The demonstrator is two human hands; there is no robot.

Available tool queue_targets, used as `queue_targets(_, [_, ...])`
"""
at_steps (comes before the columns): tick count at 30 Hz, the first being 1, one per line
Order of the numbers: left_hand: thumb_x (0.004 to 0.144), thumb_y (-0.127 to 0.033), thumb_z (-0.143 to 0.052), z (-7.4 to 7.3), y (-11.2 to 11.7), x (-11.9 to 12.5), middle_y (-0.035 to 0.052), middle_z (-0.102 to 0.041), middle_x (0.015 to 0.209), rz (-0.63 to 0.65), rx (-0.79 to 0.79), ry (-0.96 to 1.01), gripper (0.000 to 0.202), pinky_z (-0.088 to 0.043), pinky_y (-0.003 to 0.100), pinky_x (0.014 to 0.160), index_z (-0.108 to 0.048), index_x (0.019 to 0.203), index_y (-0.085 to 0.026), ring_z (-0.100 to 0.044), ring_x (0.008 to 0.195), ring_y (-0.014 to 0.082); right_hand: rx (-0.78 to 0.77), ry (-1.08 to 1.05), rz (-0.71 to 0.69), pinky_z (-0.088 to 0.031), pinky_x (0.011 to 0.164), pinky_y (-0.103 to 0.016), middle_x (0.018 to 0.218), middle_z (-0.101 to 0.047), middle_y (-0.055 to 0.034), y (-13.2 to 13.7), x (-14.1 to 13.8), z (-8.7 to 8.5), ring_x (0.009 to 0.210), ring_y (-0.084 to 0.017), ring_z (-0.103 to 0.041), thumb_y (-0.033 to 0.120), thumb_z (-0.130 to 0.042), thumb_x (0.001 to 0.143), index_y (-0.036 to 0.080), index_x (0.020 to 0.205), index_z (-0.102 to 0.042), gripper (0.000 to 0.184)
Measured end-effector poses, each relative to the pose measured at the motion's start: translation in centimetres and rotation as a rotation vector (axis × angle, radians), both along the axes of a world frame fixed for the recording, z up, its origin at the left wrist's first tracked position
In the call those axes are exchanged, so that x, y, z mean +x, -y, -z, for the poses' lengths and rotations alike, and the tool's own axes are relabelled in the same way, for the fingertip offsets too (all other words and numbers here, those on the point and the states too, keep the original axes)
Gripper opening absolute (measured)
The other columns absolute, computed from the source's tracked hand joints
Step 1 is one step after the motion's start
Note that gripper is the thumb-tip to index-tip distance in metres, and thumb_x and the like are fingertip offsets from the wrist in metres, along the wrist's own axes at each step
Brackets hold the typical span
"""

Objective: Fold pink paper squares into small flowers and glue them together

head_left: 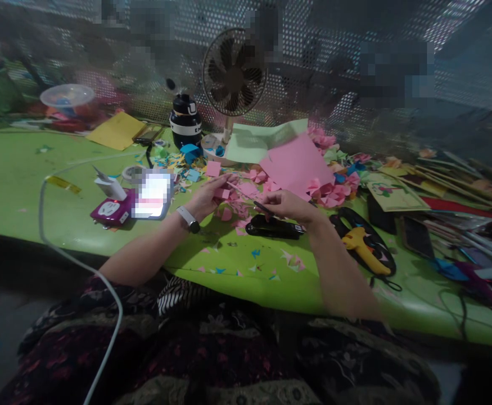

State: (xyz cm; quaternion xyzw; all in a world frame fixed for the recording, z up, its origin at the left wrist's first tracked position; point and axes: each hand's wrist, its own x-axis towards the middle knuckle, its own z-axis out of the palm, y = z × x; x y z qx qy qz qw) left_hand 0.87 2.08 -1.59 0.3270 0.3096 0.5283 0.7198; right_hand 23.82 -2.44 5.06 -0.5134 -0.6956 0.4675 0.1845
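- pink paper scraps (239, 209) are mid-surface (9, 185), piled around and between the two hands
- right hand (287, 203) comes in bent at the wrist, grip pinching a slim dark tool (263, 208) over the black stapler (273, 227)
- left hand (210, 194) stretches toward the scraps, can't tell if its grip is pinching any
- black bottle (186, 132) further back, contents hidden
- clear bowl (66, 95) way off left, orange and blue stuff showing around it, too blurry to say what's inside
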Motion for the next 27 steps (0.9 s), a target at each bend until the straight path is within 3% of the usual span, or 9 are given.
queue_targets(3, [0.091,-0.015,-0.065,-0.3,0.2,-0.1,0.0086,-0.077,0.106,-0.05,0.004,-0.017,0.011,-0.057,0.021,0.069,-0.075,0.091,-0.016,-0.07,0.08,0.0107,-0.011,-0.015,0.013,-0.029,0.048,-0.024,0.062,-0.064,-0.0012,-0.3,1.3,-0.5,0.05,-0.008,-0.043,0.057,-0.082,0.065,0.015,0.078,-0.069,0.046])
queue_targets(6, [0.091,-0.015,-0.065,-0.7,0.6,0.0,0.0091,-0.078,0.1,-0.042,0.039,-0.102,0.01,-0.056,0.02,0.065,-0.074,0.095,-0.014,-0.07,0.073,0.0102,0.063,-0.037,0.137,-0.033,0.049,-0.024,0.067,-0.067,-0.0031,-1.2,3.0,-0.2,0.052,-0.009,-0.048,0.056,-0.083,0.066,0.015,0.081,-0.07,0.045])
queue_targets(11, [0.085,-0.013,-0.071,-0.7,1.2,0.3,0.0084,-0.078,0.084,0.058,0.15,-0.239,0.003,-0.057,0.024,0.068,-0.07,0.088,-0.013,-0.072,0.071,0.0125,0.162,0.301,0.345,-0.035,0.051,-0.027,0.056,-0.061,-0.0009,-2.8,4.7,1.6,0.046,-0.011,-0.05,0.043,-0.08,0.075,0.017,0.069,-0.066,0.03])
queue_targets(15, [0.081,-0.023,-0.078,-0.5,1.6,0.4,0.0078,-0.077,0.082,0.204,0.216,-0.302,0.013,-0.055,0.023,0.066,-0.072,0.083,-0.012,-0.07,0.067,0.0113,0.165,0.507,0.337,-0.038,0.057,-0.027,0.055,-0.064,-0.0012,-3.3,4.5,2.9,0.052,-0.014,-0.058,0.036,-0.073,0.082,0.018,0.073,-0.069,0.02])
queue_targets(20, [0.076,-0.028,-0.083,-0.6,1.9,0.4,0.006,-0.075,0.077,0.26,0.245,-0.348,0.019,-0.051,0.023,0.062,-0.075,0.081,-0.011,-0.065,0.062,0.0096,0.296,0.877,0.302,-0.037,0.063,-0.027,0.091,-0.077,-0.0067,-3.5,3.8,3.3,0.081,-0.02,-0.067,0.036,-0.072,0.082,0.02,0.091,-0.077,0.019])
queue_targets(27, [0.072,-0.029,-0.086,0.5,1.8,0.7,0.008,-0.078,0.092,0.27,0.181,-0.296,0.023,-0.055,0.031,0.082,-0.079,0.087,-0.014,-0.07,0.081,0.014,0.324,0.906,0.263,-0.042,0.067,-0.028,0.107,-0.075,-0.0104,-3.3,4.0,3.1,0.091,-0.023,-0.067,0.035,-0.075,0.08,0.019,0.103,-0.077,0.028])
